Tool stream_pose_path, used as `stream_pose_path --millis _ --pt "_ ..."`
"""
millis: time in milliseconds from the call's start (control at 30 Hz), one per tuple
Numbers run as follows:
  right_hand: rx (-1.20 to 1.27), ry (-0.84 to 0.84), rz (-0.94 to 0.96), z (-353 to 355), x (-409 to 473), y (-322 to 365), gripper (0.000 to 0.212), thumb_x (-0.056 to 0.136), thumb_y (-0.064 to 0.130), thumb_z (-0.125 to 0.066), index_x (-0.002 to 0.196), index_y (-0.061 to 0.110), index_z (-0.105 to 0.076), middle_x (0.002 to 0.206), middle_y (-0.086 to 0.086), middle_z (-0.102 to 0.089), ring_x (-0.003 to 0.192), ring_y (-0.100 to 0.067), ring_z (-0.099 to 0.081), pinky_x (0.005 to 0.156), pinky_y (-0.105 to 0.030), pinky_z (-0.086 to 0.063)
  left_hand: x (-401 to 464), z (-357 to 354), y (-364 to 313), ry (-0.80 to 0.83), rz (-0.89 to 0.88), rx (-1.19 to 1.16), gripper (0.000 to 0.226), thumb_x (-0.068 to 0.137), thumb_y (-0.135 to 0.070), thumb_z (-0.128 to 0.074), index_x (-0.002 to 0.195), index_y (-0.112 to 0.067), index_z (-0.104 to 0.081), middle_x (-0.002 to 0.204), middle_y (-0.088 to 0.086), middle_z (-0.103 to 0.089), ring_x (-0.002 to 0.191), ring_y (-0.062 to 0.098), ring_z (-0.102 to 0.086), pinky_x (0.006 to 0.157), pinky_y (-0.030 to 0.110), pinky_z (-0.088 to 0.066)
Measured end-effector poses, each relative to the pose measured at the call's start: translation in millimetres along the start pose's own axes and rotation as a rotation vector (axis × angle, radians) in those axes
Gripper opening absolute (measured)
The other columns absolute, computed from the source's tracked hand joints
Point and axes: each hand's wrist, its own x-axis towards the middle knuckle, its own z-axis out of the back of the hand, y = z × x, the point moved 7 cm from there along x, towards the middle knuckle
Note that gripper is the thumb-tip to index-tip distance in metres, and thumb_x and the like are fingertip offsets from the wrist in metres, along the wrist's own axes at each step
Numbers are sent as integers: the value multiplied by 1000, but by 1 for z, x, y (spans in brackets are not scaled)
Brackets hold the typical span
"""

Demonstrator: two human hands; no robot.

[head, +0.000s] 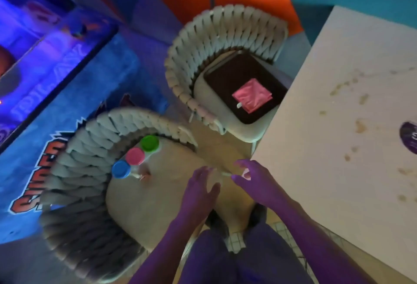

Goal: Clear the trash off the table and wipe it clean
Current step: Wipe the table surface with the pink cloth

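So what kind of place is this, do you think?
Probably an arcade or family fun centre with a snack area: a glowing arcade-style cabinet stands on the left, woven chairs sit at a stained table, and bright blue and orange walls surround them.

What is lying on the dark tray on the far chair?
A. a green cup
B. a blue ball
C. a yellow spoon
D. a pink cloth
D: a folded pink cloth lies on the dark tray, which sits on the seat of the far chair.
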Motion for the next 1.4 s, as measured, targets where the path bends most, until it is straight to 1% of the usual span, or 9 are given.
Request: stream_pose_path --millis 100,267,400,533,667,900,1067,1267,1400 --pt "43 -54 -14 34 -15 -21 41 91 39 -66 131 30 -57 128 6 -57 102 -13 -61 89 -32 -50 4 -16 -40 -1 -48 24 51 91 -22 -69 140 -18 -55 142 7 -51 130 25 -52 108 35 -42" --pt "39 -121 17 91 -22 -39 37 95 37 -63 130 29 -58 128 5 -58 103 -14 -61 85 -29 -49 14 -41 -103 2 -142 69 49 95 -25 -67 142 -15 -54 142 7 -51 130 22 -50 103 28 -39" --pt "11 -161 40 129 -13 -41 36 94 38 -63 129 29 -58 127 3 -59 102 -16 -62 89 -34 -52 29 -47 -139 -15 -184 101 49 95 -22 -67 142 -14 -55 142 5 -52 131 20 -49 99 22 -33" --pt "12 -201 69 164 5 -36 35 94 35 -63 127 27 -60 124 1 -60 100 -18 -63 91 -35 -50 54 -43 -169 -45 -206 110 50 98 -28 -63 146 -21 -50 151 2 -45 137 19 -44 109 33 -40" --pt "5 -232 86 192 31 -27 35 95 34 -60 129 26 -59 125 0 -60 104 -19 -62 93 -35 -49 85 -37 -187 -78 -220 95 50 98 -30 -63 145 -23 -50 148 0 -46 136 16 -44 108 32 -40" --pt "-60 -258 106 233 88 -9 37 97 34 -58 133 25 -56 126 -2 -58 107 -22 -62 93 -40 -51 155 -24 -212 -107 -200 70 51 95 -27 -64 144 -20 -51 144 2 -49 134 16 -48 108 32 -41" --pt "-144 -283 73 256 151 2 38 97 31 -56 134 22 -57 123 -3 -58 103 -22 -61 86 -32 -47 225 -20 -215 -88 -156 52 52 94 -25 -66 143 -16 -51 138 5 -53 131 19 -50 111 33 -40" --pt "-219 -255 -1 265 248 -2 34 97 28 -55 131 22 -58 125 -3 -59 104 -21 -61 79 -29 -41 318 -28 -192 -39 -42 27 55 95 -26 -66 146 -19 -46 141 4 -51 130 17 -52 100 18 -33" --pt "-261 -168 -89 255 308 -19 36 97 25 -52 133 22 -56 127 -2 -56 109 -23 -59 81 -31 -42 373 -43 -164 11 48 42 58 94 -28 -67 147 -20 -45 143 6 -50 130 21 -53 105 30 -40"
